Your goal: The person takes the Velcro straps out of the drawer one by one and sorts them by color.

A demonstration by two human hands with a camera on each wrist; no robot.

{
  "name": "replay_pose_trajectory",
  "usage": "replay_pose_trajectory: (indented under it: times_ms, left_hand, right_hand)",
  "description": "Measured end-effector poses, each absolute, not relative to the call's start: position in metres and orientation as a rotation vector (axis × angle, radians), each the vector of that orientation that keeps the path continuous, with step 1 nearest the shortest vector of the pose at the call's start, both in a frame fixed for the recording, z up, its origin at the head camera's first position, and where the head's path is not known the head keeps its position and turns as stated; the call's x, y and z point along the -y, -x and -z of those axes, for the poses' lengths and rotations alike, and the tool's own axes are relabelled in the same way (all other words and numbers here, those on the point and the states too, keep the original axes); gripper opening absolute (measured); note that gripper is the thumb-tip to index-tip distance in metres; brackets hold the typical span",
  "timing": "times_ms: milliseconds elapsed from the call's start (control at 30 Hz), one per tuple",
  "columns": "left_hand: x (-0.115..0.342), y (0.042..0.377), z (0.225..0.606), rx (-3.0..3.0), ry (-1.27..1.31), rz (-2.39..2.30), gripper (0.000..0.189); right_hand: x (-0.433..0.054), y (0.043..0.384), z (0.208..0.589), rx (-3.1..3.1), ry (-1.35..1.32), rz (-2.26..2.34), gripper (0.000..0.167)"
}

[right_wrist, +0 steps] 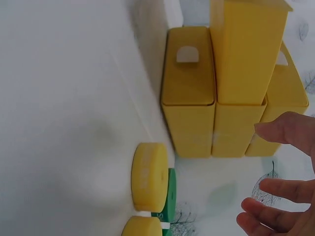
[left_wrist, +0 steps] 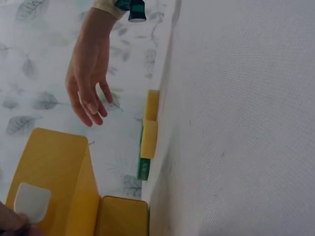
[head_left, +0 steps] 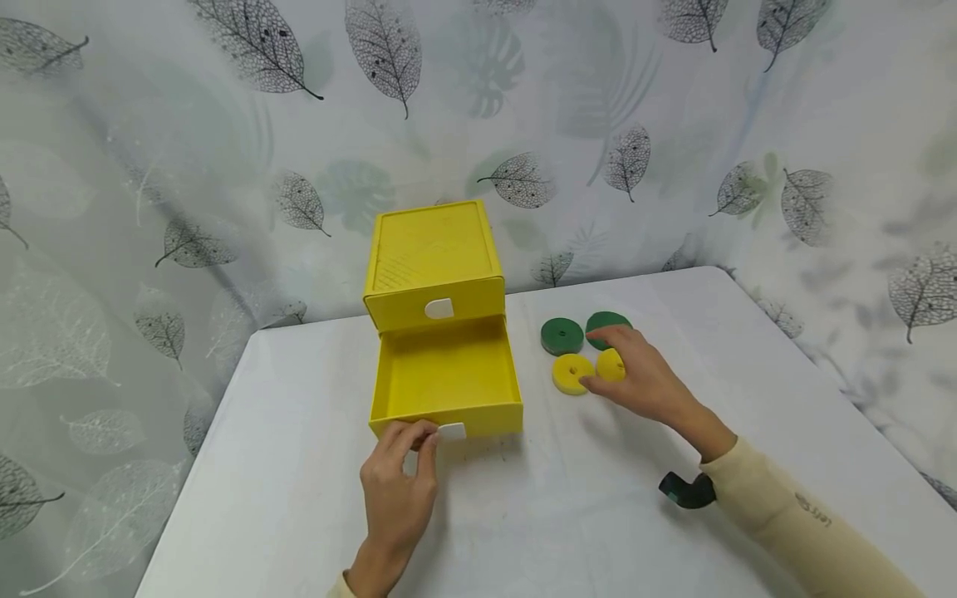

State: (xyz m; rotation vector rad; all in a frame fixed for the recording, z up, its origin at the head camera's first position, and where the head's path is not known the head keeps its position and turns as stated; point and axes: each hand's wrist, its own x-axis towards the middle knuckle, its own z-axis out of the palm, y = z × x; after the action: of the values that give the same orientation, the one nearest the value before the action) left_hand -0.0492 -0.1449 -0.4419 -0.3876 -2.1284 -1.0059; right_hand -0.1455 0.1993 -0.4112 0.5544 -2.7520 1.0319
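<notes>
A yellow drawer box (head_left: pixel 437 249) stands on the table with its middle drawer (head_left: pixel 444 370) pulled out; no contents show inside. My left hand (head_left: pixel 398 490) pinches the white tab (left_wrist: pixel 32 202) on that drawer's front. To the right of the box lie two green discs (head_left: pixel 553 342) and two yellow discs (head_left: pixel 565 380), each pair side by side. Above them hovers my right hand (head_left: pixel 646 378), thumb and fingers spread apart and gripping nothing. It partly covers the right-hand discs in the head view. From the right wrist view, a yellow disc (right_wrist: pixel 147 177) is below the hand.
Under the pulled-out drawer is a lower drawer (right_wrist: pixel 189 73), pushed in. The top drawer's front carries another white tab (head_left: pixel 439 308). Behind the white table (head_left: pixel 299 498) hangs a leaf-patterned cloth (head_left: pixel 449 100). A dark device (head_left: pixel 686 490) is at the right wrist.
</notes>
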Motion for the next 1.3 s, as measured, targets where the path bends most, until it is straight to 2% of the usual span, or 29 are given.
replay_pose_trajectory:
  times_ms: [567,1300]
  left_hand:
    - [0.143,0.082,0.440,2.058,0.429,0.996,0.013]
    - [0.142,0.131,0.452,2.069,0.333,0.994,0.007]
  right_hand:
    - [-0.166,0.131,0.417,2.663,-0.743,-1.070,0.048]
    - [-0.141,0.128,0.426,2.724,-0.871,-1.077,0.047]
